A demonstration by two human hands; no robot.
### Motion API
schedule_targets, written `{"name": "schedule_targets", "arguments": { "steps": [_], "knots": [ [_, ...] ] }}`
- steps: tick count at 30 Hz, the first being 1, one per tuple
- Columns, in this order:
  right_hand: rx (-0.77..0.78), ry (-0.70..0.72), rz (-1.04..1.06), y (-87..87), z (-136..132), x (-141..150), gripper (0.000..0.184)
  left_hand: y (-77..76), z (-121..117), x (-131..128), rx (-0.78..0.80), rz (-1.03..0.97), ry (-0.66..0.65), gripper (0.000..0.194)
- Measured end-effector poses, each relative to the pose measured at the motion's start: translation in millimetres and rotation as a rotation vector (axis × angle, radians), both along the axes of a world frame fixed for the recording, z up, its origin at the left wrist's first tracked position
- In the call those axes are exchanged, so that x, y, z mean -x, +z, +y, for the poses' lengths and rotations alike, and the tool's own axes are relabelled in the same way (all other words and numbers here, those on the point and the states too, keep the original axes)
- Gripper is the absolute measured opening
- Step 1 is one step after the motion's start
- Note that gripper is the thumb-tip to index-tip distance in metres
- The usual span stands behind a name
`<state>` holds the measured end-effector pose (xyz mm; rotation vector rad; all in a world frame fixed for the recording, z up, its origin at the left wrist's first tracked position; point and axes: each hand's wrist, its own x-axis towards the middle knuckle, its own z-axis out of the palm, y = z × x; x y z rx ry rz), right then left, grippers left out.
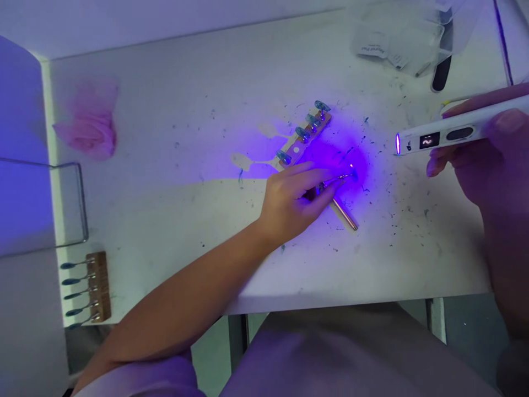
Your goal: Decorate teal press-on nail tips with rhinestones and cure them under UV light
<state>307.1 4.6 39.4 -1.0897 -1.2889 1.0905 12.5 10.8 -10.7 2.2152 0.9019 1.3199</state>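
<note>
My left hand (295, 196) rests on the white table (173, 182) and pinches a thin metal stick (345, 215); its tip lies in a patch of violet light. Just behind that hand lies a wooden strip (303, 138) carrying several small blue-green pieces on pegs. My right hand (487, 160) is closed round a white pen-shaped lamp (438, 135) with a small display, held in the air at the right; its glowing end points left toward the stick's tip.
A second wooden strip (97, 286) with several blue-tipped sticks sits at the table's front left corner. A pink crumpled cloth (91, 124) lies at the left, and clear plastic packets (397, 38) and a dark handle (442, 66) at the back right. A wire frame (78, 204) stands at the left edge.
</note>
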Motion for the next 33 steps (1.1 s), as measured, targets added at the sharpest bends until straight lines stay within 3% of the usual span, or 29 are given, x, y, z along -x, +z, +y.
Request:
{"name": "schedule_targets", "arguments": {
  "steps": [5,14,22,33],
  "knots": [
    [-0.017,0.008,-0.019,-1.1,0.1,-0.6,0.03,-0.4,0.4,-0.3,-0.004,-0.002,-0.009,0.014],
    [0.044,-0.059,0.035,1.3,-1.0,3.2,0.039,-1.1,0.2,2.8,0.007,0.029,0.003,0.016],
    [0.02,-0.042,0.013,-1.1,-0.1,0.7,0.035,-0.3,1.9,-0.1,-0.015,-0.009,-0.014,0.009],
    [0.022,-0.015,0.005,1.2,-0.2,1.2,0.035,-1.7,0.9,0.5,-0.006,-0.002,-0.002,0.016]
  ]
}}
